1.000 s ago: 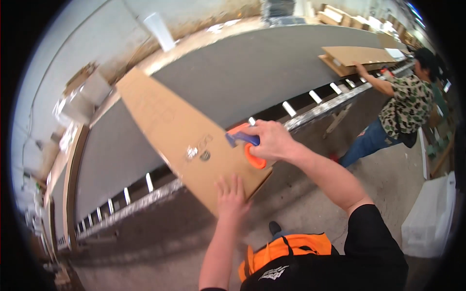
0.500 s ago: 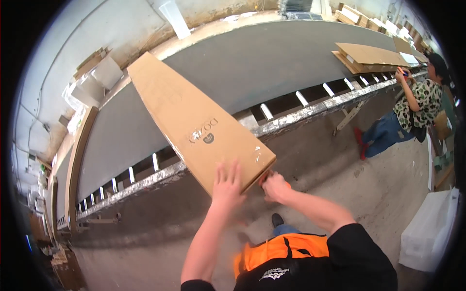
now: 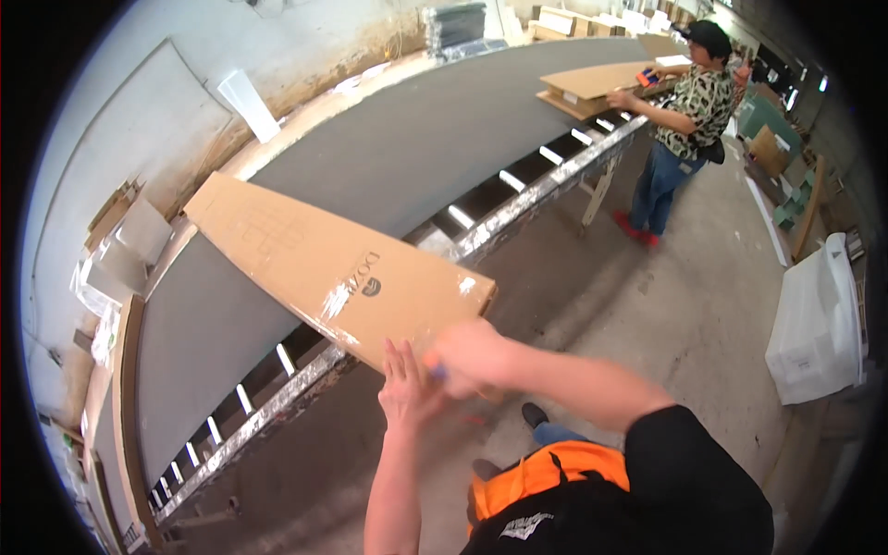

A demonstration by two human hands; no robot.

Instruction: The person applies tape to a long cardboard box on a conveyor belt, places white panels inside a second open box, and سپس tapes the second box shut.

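Note:
A long brown cardboard box [image 3: 324, 264] lies across the conveyor, its near end sticking out over the front rail toward me. Shiny clear tape shows on its top. Against the box's near left corner, my left hand [image 3: 405, 393] rests open with its fingers stretched out. My right hand [image 3: 472, 356], smeared by motion, is closed on a small orange and blue hand tool [image 3: 435, 364] at the near end. Its exact kind is too blurred to make out. The right wrist and hand cover part of the box's end.
The dark conveyor belt [image 3: 370, 153] has a metal front rail [image 3: 499, 217] with white rollers. Farther right, a person [image 3: 689, 120] holds an orange and blue tool over flat brown cartons [image 3: 592, 81]. A long carton [image 3: 128, 398] stands at left. A white wrapped bundle [image 3: 814, 324] sits at right.
My right hand has moved left along the box's near end, close to my left hand. The view has turned right, and more of the other person shows.

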